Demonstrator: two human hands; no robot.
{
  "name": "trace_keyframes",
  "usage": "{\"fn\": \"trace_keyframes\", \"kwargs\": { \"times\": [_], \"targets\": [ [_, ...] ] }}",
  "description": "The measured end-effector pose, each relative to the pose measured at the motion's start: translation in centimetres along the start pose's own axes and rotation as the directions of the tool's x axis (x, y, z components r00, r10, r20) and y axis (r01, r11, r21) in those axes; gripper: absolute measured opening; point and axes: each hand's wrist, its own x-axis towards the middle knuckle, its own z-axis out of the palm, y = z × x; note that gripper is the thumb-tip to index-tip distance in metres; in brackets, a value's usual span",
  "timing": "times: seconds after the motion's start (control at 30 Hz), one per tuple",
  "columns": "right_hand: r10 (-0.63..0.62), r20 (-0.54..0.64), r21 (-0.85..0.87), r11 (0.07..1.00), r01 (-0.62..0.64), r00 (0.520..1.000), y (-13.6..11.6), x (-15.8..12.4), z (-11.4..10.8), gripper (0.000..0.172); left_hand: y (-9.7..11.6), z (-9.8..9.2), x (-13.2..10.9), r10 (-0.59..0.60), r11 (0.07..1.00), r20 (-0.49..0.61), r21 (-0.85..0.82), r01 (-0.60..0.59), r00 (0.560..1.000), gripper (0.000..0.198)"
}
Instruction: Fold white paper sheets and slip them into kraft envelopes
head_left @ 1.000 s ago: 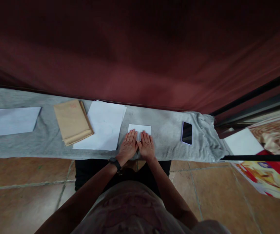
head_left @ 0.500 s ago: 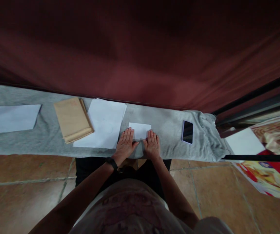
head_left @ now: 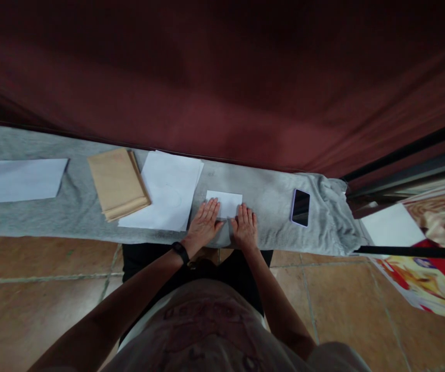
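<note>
A small white piece of paper (head_left: 228, 204), seemingly folded, lies flat on the grey cloth in front of me. My left hand (head_left: 204, 223) rests over its left edge with fingers stretched out and a dark band on the wrist. At the lower right edge of the paper is my right hand (head_left: 244, 227), palm down, its fingers extended and touching or just beside the edge. Left of my hands lie larger white sheets (head_left: 168, 191), and a stack of brown envelopes (head_left: 117, 181) overlaps them.
Grey cloth (head_left: 271, 206) covers the narrow table along a dark red curtain (head_left: 207, 113). A phone (head_left: 300, 207) lies to the right. More white paper (head_left: 19, 180) is at the far left. A black bar (head_left: 412, 251) and a colourful printed box (head_left: 427, 279) are at the right.
My left hand has slid slightly up and right, further over the small paper's left edge. My right hand stays near the right edge. The whole view has shifted slightly.
</note>
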Motion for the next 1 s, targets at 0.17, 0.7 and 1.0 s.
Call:
{"fn": "trace_keyframes", "kwargs": {
  "times": [0.17,0.7,1.0],
  "targets": [
    [0.001,0.019,-0.013,1.0,-0.001,1.0,-0.1,0.1,-0.1,0.06,1.1,0.4,0.8,0.13,0.991,0.023,-0.024,-0.129,0.991,0.063],
    [0.031,-0.004,-0.008,0.999,-0.031,0.999,-0.1,-0.2,-0.2,0.061,0.5,0.6,0.3,0.039,0.997,0.052,-0.069,-0.035,0.998,0.068],
    [0.052,0.007,0.014,0.999,-0.052,0.999,-0.4,0.0,-1.0,0.059,-0.9,0.6,-0.3,-0.049,0.997,0.008,-0.066,0.05,0.999,0.068]
  ]
}}
